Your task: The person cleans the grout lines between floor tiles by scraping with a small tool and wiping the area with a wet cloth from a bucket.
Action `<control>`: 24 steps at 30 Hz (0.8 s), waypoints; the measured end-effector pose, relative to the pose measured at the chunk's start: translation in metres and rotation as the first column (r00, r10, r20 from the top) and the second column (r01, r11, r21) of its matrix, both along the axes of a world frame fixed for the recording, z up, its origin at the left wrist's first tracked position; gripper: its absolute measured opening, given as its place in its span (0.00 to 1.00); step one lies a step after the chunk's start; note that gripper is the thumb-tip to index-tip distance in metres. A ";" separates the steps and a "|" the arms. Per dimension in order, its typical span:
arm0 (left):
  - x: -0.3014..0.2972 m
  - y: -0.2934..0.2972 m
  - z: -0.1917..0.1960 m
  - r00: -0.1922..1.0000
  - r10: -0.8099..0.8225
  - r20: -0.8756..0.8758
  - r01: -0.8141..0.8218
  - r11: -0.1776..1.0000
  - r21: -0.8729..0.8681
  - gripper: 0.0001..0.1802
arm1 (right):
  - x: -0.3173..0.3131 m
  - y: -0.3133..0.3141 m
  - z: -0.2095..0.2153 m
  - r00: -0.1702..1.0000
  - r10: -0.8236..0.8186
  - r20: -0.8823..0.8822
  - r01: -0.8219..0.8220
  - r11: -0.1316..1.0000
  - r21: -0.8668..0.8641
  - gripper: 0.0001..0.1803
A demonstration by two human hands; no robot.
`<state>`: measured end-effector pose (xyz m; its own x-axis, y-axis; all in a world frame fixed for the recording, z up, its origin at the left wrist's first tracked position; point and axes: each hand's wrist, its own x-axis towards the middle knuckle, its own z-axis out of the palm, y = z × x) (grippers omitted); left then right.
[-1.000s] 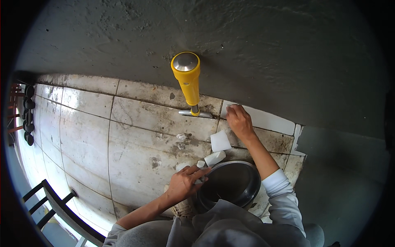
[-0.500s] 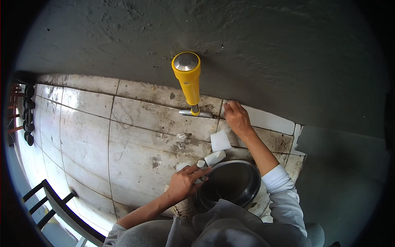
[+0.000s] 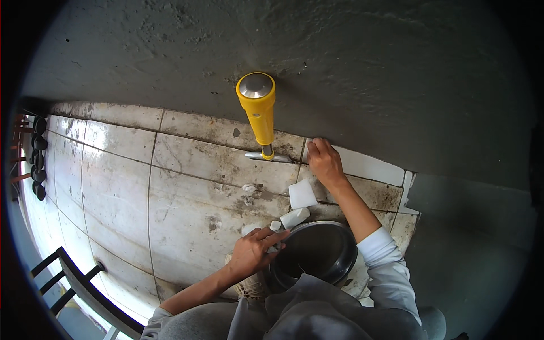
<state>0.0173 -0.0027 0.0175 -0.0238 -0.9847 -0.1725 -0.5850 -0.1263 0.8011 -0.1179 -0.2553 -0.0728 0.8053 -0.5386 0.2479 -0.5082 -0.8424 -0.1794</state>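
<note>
My right hand (image 3: 326,161) is closed at the left end of a white tile strip (image 3: 371,165) lying along the wall's foot. Its fingers bend down at the joint with the dirty tile beside it, and what they pinch, if anything, is hidden. My left hand (image 3: 253,250) is at the left rim of a black bucket (image 3: 350,245), one finger reaching over the rim. Something small and greyish shows under those fingers, too covered to name. A square white piece (image 3: 303,194) and a chunky white piece (image 3: 294,216) lie between my hands.
A yellow-handled tool (image 3: 262,116) with a flat metal base stands near the grey wall (image 3: 396,85). Stained floor tiles (image 3: 187,204) spread left. Dark dumbbells (image 3: 39,158) line the far left, and a dark curved chair frame (image 3: 93,292) is at lower left. My shoe (image 3: 249,287) is beside the bucket.
</note>
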 end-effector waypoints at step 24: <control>0.000 0.001 0.000 1.000 0.011 0.001 -0.011 1.000 -0.014 0.23 | 0.007 0.002 0.001 0.998 -0.058 0.006 0.058 0.998 -0.011 0.07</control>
<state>0.0174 -0.0018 0.0173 -0.0128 -0.9872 -0.1587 -0.5849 -0.1213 0.8020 -0.1112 -0.2536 -0.0720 0.7717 -0.5812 0.2584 -0.5550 -0.8137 -0.1728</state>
